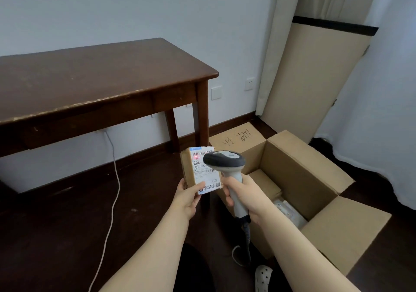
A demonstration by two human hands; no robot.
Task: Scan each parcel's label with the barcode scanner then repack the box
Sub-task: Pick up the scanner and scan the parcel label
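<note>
Left hand (pixel 189 198): pinches parcel (pixel 200 171) at its lower corner, aloft beside open box (pixel 299 179).
Right hand (pixel 242 193): wrapped round barcode scanner (pixel 225 163).
Risk: likely misread if parcel tilts and red spot leaves label (pixel 204 172).

Hands: two, my left hand (pixel 189 198) and my right hand (pixel 244 193). Barcode scanner (pixel 225 161): one. Labelled parcel (pixel 202 170), held up: one. Open cardboard box (pixel 299 172): one. Inside it, one brown carton (pixel 266 182); pale bagged parcels (pixel 291 214), one or two, can't separate them. Wooden table (pixel 101 75): one. Wall plates (pixel 216 92): two. White cable (pixel 112 192): one. White clog (pixel 263 273): one.
</note>
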